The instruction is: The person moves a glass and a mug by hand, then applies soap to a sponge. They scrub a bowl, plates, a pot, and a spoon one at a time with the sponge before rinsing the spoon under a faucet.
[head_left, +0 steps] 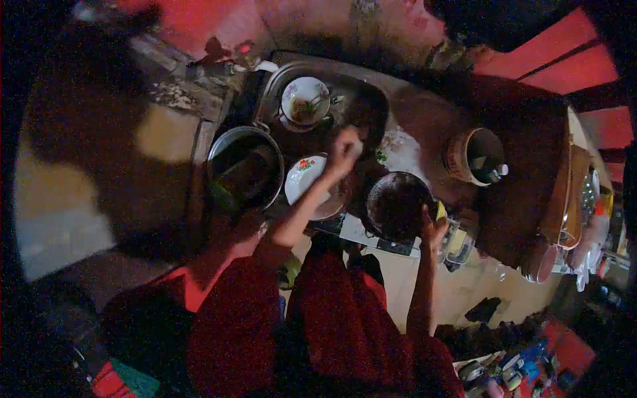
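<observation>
My left hand [346, 151] is closed over the sink [271, 86], slightly blurred; whatever its fingers hold is hidden. Below that forearm lies a white plate [302, 182] with red flowers, partly covered by my arm. A white bowl [317, 93] with food scraps or murky liquid stands in the sink, stacked on another dish. With my right hand [432, 229] I grip the rim of a dark round pan [397, 204] at the counter's front edge. Beside those fingers shows something yellow [441, 211], too small to make out.
A large metal pot [279, 156] with a dark object inside stands left of the sink. Toward the right is a round bucket [458, 156] holding a bottle. A clear container [458, 244] sits by the counter edge. Stacked dishes [541, 262] are further right.
</observation>
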Tool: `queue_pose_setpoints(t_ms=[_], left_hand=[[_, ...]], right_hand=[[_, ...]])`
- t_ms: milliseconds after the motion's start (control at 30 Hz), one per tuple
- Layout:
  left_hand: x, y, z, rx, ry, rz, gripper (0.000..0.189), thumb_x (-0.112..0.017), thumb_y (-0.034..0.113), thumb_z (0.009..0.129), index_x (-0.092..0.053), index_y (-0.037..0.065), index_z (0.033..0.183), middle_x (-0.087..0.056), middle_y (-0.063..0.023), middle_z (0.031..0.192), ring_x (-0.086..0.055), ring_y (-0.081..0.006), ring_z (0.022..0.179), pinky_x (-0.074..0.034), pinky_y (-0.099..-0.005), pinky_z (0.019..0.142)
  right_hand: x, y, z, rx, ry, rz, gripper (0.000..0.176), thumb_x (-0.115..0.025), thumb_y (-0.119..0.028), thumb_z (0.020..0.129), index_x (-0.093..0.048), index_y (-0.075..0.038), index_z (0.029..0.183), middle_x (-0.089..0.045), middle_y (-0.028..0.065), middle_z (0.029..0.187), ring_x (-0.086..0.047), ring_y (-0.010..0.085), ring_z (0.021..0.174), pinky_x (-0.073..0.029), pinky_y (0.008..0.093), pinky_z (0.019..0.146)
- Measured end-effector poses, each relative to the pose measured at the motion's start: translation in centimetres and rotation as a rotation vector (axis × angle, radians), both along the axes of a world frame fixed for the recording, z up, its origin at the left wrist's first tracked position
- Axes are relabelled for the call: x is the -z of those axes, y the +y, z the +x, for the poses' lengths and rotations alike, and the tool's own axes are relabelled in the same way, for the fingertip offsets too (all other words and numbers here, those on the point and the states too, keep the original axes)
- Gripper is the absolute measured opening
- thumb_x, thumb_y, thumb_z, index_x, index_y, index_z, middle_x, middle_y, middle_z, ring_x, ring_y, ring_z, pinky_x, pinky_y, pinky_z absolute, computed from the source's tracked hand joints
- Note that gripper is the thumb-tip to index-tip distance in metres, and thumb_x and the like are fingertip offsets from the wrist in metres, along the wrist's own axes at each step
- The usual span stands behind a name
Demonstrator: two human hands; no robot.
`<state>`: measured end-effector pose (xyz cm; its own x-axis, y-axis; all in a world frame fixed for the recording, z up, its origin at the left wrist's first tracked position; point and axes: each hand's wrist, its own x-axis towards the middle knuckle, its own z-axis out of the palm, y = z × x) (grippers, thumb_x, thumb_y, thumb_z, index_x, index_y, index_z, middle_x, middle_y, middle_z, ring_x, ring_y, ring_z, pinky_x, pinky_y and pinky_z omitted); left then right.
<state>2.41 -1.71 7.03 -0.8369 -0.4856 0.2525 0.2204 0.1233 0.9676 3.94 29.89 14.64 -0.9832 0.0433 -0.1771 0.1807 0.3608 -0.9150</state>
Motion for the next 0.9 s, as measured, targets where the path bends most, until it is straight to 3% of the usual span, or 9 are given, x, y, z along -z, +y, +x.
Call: queue_pose_setpoints(t_ms=[33, 100, 200, 267, 367, 567, 600, 767, 900], left_hand=[[13.1, -5.6, -3.5, -0.341, 0.099, -0.335, 0.005, -0.057, 0.011, 0.079, -0.06, 0.007, 0.078, -0.059, -0.0058, 0.087, -0.055, -0.0219, 0.084, -0.044, -0.035, 0.078], [4.8, -10.0, 0.0, -0.335, -0.893, 0.326, 0.05, -0.062, 0.033, 0.082, -0.049, 0.01, 0.124, -0.062, -0.0046, 0.095, -0.057, -0.0167, 0.081, -0.044, -0.0301, 0.061], [18.9, -17.7, -2.3, -0.638, -0.925, 0.237, 0.051, -0.061, 0.034, 0.083, -0.047, 0.011, 0.126, -0.06, -0.0049, 0.1, -0.057, -0.0186, 0.085, -0.044, -0.0346, 0.065], [22.0, -20.5, -2.1, -0.724, -0.916, 0.351, 0.051, -0.06, 0.035, 0.083, -0.045, 0.012, 0.127, -0.059, -0.0051, 0.104, -0.056, -0.0199, 0.088, -0.044, -0.0376, 0.067], [23.7, -22.9, -2.7, -0.803, -0.834, 0.506, 0.052, -0.058, 0.036, 0.085, -0.043, 0.013, 0.129, -0.056, -0.0053, 0.109, -0.056, -0.0218, 0.093, -0.045, -0.0421, 0.071], [22.2, -22.9, -5.2, -0.812, -0.647, 0.704, 0.054, -0.055, 0.038, 0.087, -0.038, 0.016, 0.132, -0.052, -0.0059, 0.121, -0.055, -0.0257, 0.101, -0.045, -0.051, 0.078], [21.7, -22.5, -5.8, -0.799, -0.629, 0.718, 0.054, -0.054, 0.039, 0.087, -0.038, 0.016, 0.133, -0.051, -0.0059, 0.122, -0.055, -0.0263, 0.102, -0.045, -0.0525, 0.079], [21.0, -23.4, -6.9, -0.843, -0.562, 0.764, 0.055, -0.052, 0.041, 0.088, -0.035, 0.018, 0.135, -0.048, -0.0063, 0.13, -0.054, -0.0289, 0.108, -0.045, -0.0584, 0.084], [21.6, -22.7, -7.5, -0.262, -0.4, 0.769, 0.059, -0.057, 0.024, 0.087, -0.029, 0.016, 0.138, -0.042, -0.0095, 0.134, -0.051, -0.0347, 0.111, -0.055, -0.0544, 0.072]], right_hand=[[-0.7, 0.0, 0.0, -0.02, -0.032, 0.258, 0.045, -0.073, -0.022, 0.077, -0.056, 0.001, 0.112, -0.064, 0.009, 0.092, -0.059, 0.018, 0.081, -0.047, 0.0324, 0.074], [-0.5, 0.1, 0.9, -0.025, 0.006, 0.504, 0.047, -0.072, -0.024, 0.078, -0.055, 0.002, 0.113, -0.065, 0.0122, 0.089, -0.06, 0.0195, 0.082, -0.047, 0.0361, 0.075], [1.9, 1.8, 1.6, -0.055, 0.092, 0.924, 0.046, -0.071, -0.027, 0.079, -0.056, 0.0, 0.113, -0.064, 0.0126, 0.087, -0.061, 0.0216, 0.076, -0.049, 0.0367, 0.069], [3.5, 4.5, 2.7, 0.251, -0.148, -0.048, 0.041, -0.067, -0.032, 0.082, -0.058, -0.002, 0.109, -0.062, 0.0132, 0.09, -0.06, 0.02, 0.069, -0.049, 0.0334, 0.06], [11.1, 9.7, 3.9, 0.901, -0.026, -0.236, 0.04, -0.053, -0.04, 0.091, -0.052, -0.004, 0.108, -0.059, 0.008, 0.079, -0.053, 0.012, 0.055, -0.045, 0.0261, 0.048], [13.6, 12.7, 3.0, 0.107, -0.073, 0.321, 0.033, -0.051, -0.024, 0.092, -0.054, -0.001, 0.115, -0.062, 0.0135, 0.102, -0.06, 0.0292, 0.094, -0.048, 0.0358, 0.079], [13.2, 12.3, 2.5, -0.363, 0.334, 1.039, 0.031, -0.05, -0.016, 0.09, -0.055, 0.0, 0.116, -0.062, 0.0157, 0.107, -0.057, 0.0334, 0.102, -0.044, 0.039, 0.088], [14.8, 13.5, 2.6, -0.216, 0.202, 0.951, 0.029, -0.053, -0.006, 0.085, -0.058, -0.001, 0.113, -0.061, 0.0203, 0.109, -0.058, 0.0376, 0.098, -0.047, 0.0418, 0.082], [12.6, 12.3, 1.4, -0.257, 0.134, 0.841, 0.022, -0.057, -0.008, 0.082, -0.056, -0.002, 0.103, -0.061, 0.0186, 0.092, -0.058, 0.0391, 0.085, -0.046, 0.0461, 0.071]])
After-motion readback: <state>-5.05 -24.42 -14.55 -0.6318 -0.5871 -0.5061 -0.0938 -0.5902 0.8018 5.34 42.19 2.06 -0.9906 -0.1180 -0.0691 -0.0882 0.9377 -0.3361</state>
